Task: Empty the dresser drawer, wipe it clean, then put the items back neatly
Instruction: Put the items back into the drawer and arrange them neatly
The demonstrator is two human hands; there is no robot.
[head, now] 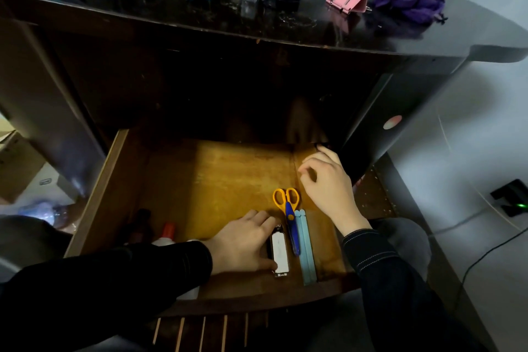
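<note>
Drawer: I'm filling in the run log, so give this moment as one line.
drawer open | left hand against white case, beside scissors and blue sticks | right hand at rear right corner, grip unclear

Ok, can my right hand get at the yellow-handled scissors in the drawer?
Probably yes. The right hand hangs just beside the handles of the scissors, with bare drawer floor between them; the left hand sits by the white case on their other side.
</note>
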